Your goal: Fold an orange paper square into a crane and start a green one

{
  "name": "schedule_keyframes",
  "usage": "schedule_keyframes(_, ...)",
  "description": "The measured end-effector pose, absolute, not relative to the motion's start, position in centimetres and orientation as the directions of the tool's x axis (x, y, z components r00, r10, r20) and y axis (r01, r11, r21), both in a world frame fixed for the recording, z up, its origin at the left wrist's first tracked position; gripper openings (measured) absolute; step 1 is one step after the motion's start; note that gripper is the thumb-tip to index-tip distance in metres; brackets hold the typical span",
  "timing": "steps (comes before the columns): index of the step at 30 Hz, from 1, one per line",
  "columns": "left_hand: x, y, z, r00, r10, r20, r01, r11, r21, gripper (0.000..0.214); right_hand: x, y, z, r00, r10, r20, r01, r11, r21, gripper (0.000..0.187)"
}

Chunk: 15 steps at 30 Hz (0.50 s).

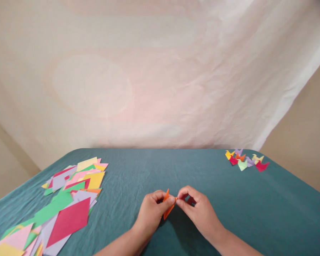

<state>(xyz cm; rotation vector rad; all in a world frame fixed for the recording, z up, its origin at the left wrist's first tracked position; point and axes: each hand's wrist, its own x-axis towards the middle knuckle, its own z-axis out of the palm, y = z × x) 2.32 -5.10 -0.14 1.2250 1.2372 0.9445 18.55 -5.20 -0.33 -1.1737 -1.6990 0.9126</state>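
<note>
Low in the middle of the head view, a small folded orange paper piece [167, 211] is held just above the table. My left hand [155, 209] pinches its body between thumb and fingers, with one pointed flap sticking up and another part hanging below. The thumb and index finger of my right hand [196, 209] are closed on a thin tip at the paper's right end. The fingers cover much of the piece, so its full shape is hidden.
A dark green cloth covers the table [138, 170]. Loose coloured paper squares [69, 220] lie spread along the left side. Several small folded paper birds [242, 164] stand grouped at the far right. A pale cloth sheet [154, 78] hangs behind the table.
</note>
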Motion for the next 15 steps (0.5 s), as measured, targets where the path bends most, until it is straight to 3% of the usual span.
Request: schedule_keyframes(15,2.47,-4.98,-0.69,0.138,0.987,-0.077,0.132,0.058,0.99,0.029,18.43,-5.21,-0.61,-0.153,0.936,0.316,0.385,0.351,-0.853,0.012)
